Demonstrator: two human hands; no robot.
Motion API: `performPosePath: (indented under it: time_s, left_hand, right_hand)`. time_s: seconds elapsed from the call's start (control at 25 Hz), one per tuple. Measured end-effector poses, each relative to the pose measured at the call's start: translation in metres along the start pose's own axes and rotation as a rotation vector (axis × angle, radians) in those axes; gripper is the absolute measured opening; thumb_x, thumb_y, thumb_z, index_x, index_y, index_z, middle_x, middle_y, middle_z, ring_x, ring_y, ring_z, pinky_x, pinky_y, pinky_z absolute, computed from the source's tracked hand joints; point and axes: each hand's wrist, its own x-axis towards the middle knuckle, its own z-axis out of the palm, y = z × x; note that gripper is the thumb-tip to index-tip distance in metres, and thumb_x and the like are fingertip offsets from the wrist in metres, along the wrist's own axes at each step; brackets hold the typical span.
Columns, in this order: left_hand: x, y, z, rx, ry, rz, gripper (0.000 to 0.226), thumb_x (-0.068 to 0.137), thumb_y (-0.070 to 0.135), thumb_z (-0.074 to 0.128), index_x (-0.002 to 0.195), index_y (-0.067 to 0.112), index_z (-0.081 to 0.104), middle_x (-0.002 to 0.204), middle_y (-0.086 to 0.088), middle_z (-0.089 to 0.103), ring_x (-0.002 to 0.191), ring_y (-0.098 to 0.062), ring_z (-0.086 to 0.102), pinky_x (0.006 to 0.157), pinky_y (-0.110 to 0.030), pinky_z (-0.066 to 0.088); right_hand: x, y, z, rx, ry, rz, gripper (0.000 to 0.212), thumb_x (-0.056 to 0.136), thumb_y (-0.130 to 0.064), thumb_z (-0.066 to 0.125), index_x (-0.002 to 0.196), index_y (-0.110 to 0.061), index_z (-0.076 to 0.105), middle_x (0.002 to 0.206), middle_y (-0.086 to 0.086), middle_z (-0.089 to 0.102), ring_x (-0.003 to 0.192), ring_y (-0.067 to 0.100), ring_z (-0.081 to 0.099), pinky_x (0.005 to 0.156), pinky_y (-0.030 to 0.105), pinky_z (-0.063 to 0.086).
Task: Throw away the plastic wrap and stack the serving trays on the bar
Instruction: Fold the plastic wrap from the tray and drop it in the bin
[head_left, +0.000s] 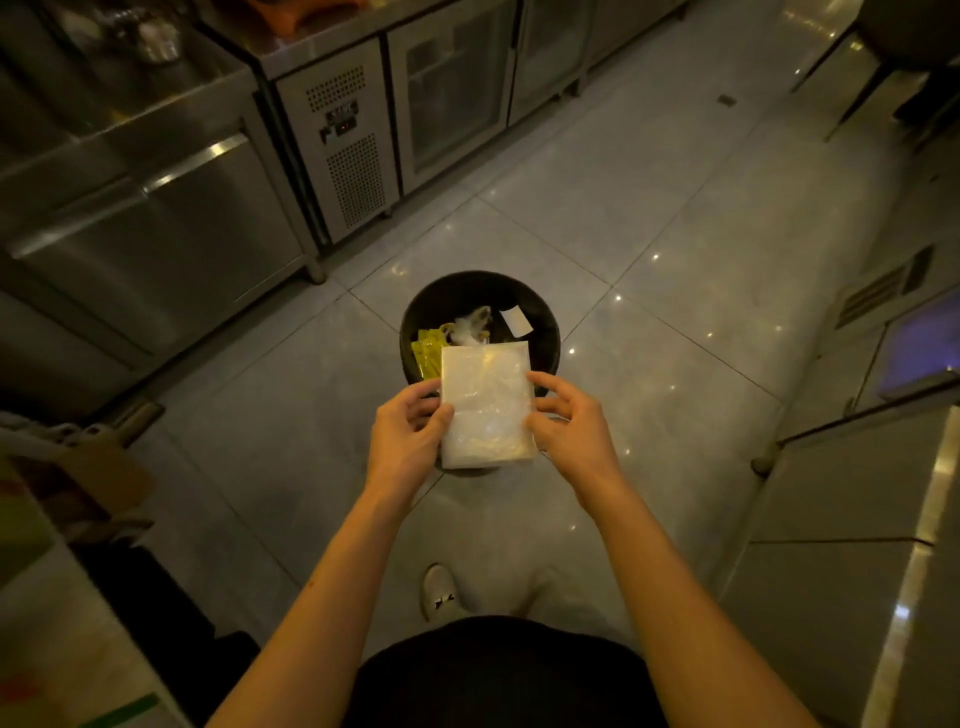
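Observation:
A flat, whitish folded plastic wrap is held over a round black trash bin on the floor. My left hand pinches its left edge with thumb and fingers. On the wrap's right edge rests my right hand, fingers partly spread. Inside the bin lie yellow packets, crumpled clear plastic and a white slip. No serving trays are in sight.
Stainless steel under-counter fridges run along the left and back. More steel counters stand at the right. A counter edge with boards sits at the lower left. Glossy floor tiles surround the bin. My shoe is below.

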Motion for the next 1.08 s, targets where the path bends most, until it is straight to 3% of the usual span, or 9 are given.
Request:
performPosePath:
  time_s: [0.36,0.48,0.6,0.8,1.0,1.08]
  left_hand:
    - [0.073,0.001,-0.006,0.08,0.05,-0.084,0.042,0.088,0.006,0.055,0.128,0.02,0.056,0.108,0.004,0.065,0.096,-0.011,0.064,0.075,-0.028,0.057]
    - [0.107,0.004,0.006,0.148,0.069,-0.111,0.044,0.089,0.005,0.056,0.131,0.016,0.054,0.109,0.004,0.062,0.093,-0.007,0.062,0.067,-0.018,0.053]
    - [0.138,0.007,0.026,0.201,0.09,-0.16,0.044,0.09,0.006,0.058,0.133,0.015,0.052,0.115,0.002,0.06,0.094,-0.006,0.06,0.066,-0.017,0.053]
    - [0.19,0.012,0.057,0.284,0.082,-0.24,0.047,0.089,0.005,0.059,0.135,0.012,0.051,0.125,-0.006,0.06,0.106,-0.019,0.061,0.086,-0.038,0.056]
    - [0.218,0.01,0.073,0.32,0.086,-0.279,0.048,0.089,0.008,0.059,0.135,0.015,0.05,0.128,-0.002,0.059,0.1,-0.013,0.061,0.08,-0.032,0.056]
    - [0.227,0.008,0.074,0.317,0.073,-0.283,0.048,0.088,0.008,0.06,0.135,0.015,0.049,0.127,-0.001,0.059,0.093,-0.006,0.059,0.072,-0.022,0.053]
  right_hand:
    - [0.085,-0.005,0.027,-0.077,-0.048,0.028,0.054,0.086,-0.004,0.06,0.135,-0.026,0.05,0.114,0.001,0.065,0.104,0.014,0.062,0.085,0.037,0.058]
    - [0.125,-0.002,0.025,-0.095,-0.065,0.058,0.053,0.088,-0.005,0.059,0.137,-0.022,0.047,0.121,0.003,0.061,0.107,0.016,0.059,0.087,0.037,0.056]
    - [0.171,-0.003,0.017,-0.149,-0.095,0.085,0.051,0.088,-0.006,0.06,0.137,-0.019,0.048,0.121,0.005,0.062,0.102,0.013,0.057,0.082,0.031,0.052]
    - [0.231,-0.002,0.005,-0.206,-0.15,0.118,0.047,0.087,-0.006,0.057,0.132,-0.017,0.051,0.113,0.006,0.064,0.1,0.018,0.06,0.065,0.017,0.046]
    - [0.263,-0.001,-0.004,-0.277,-0.171,0.143,0.042,0.086,-0.003,0.056,0.126,-0.015,0.052,0.099,-0.001,0.059,0.085,0.01,0.055,0.062,0.017,0.043]
    - [0.269,-0.001,-0.003,-0.296,-0.172,0.152,0.042,0.086,-0.003,0.057,0.125,-0.015,0.051,0.094,-0.005,0.057,0.082,0.007,0.054,0.061,0.017,0.043]
